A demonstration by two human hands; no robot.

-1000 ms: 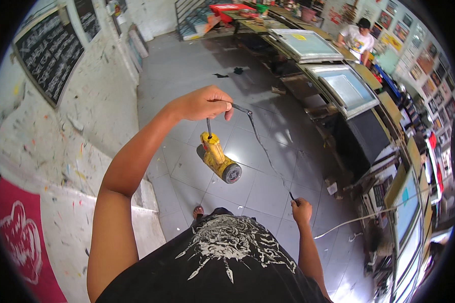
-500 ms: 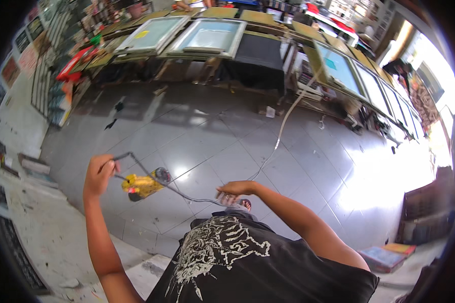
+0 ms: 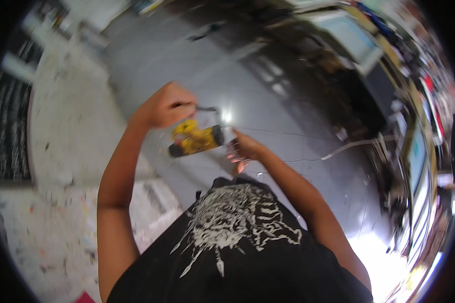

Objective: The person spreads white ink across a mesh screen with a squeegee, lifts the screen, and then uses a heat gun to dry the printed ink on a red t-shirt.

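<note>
A yellow-and-black corded power tool (image 3: 194, 140), shaped like a heat gun, hangs tilted below my left hand (image 3: 171, 105). That hand is closed around the tool's dark cord (image 3: 207, 108), part of which sticks out past the fingers. Close to the black round end of the tool is my right hand (image 3: 248, 148), lower and to the right. Its thumb and fingers are apart, though motion blurs them. Whether the cord touches the right hand I cannot tell.
Grey floor tiles (image 3: 293, 121) lie beyond my hands. A pale cord (image 3: 346, 146) runs across them to the right. Tables with framed screens (image 3: 351, 38) line the far right side. On the left is a paint-spotted pale surface (image 3: 71, 126).
My view has swung left, so the tables now sit at the right. The left hand has come inward with the cord and tool, and my right hand is now beside the tool's black end.
</note>
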